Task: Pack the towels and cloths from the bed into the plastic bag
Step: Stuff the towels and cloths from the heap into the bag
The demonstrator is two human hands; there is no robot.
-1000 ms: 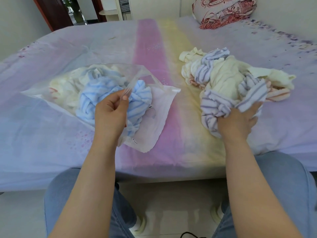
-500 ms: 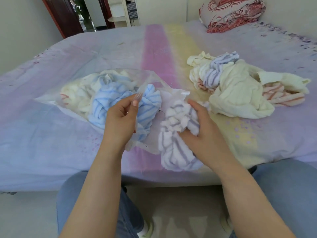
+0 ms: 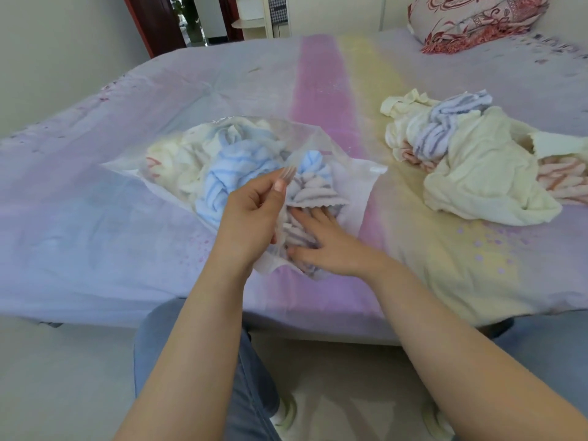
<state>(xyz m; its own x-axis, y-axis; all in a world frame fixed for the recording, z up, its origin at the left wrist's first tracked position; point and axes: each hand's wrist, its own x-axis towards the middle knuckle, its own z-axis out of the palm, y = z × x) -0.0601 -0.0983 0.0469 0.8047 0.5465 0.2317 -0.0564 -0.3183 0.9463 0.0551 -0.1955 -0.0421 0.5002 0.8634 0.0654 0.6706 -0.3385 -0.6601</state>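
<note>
Plastic bag [image 3: 356, 189], towels blurred inside

Bag [image 3: 356, 198] lies on bed [image 3: 95, 237], left of centre, mouth toward the right. Towels [image 3: 222, 167] inside it. Loose pile [image 3: 477, 173] on bed well to the right. Pillow [image 3: 471, 20] behind, far right corner. One towel [image 3: 313, 198] at bag mouth, seemingly partly inside.

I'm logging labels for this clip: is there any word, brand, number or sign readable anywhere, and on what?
None can be read. The plastic bag, the towels, the bedsheet and the pillow bear only stripes and patterns, no lettering.
</note>
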